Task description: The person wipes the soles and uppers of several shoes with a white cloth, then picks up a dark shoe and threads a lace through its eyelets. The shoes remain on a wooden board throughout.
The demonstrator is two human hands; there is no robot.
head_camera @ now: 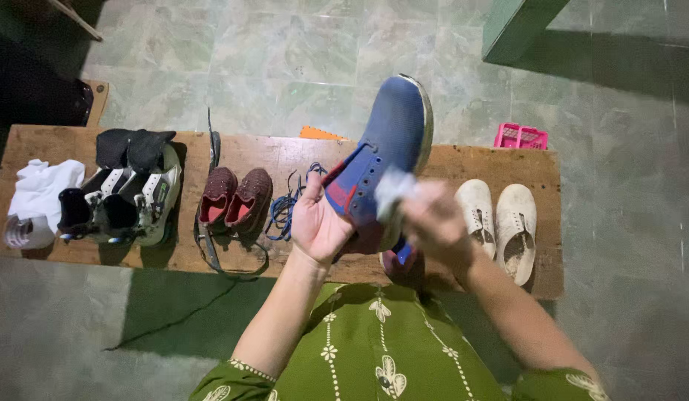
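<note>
Held sneaker (392, 141): blue upper, red lining at the opening, pale off-white sole edge. Cloth (392, 191) against it: white-grey. Loose laces (287, 204) left of it: blue. Small pair of shoes (235, 197): dark maroon outside, red inside. Pair of high sneakers (132, 197) further left: white and black with grey-green panels; black insoles (132, 147) lie on them. Bundle (38, 197) at far left: white. Pair of slip-ons (500, 219) at right: dirty white. Worktop (470, 163): brown wood. Basket (520, 137) beyond: pink. Floor (285, 59): mottled grey-green tiles. Garment (374, 349) near: green with cream floral and dotted pattern.
</note>
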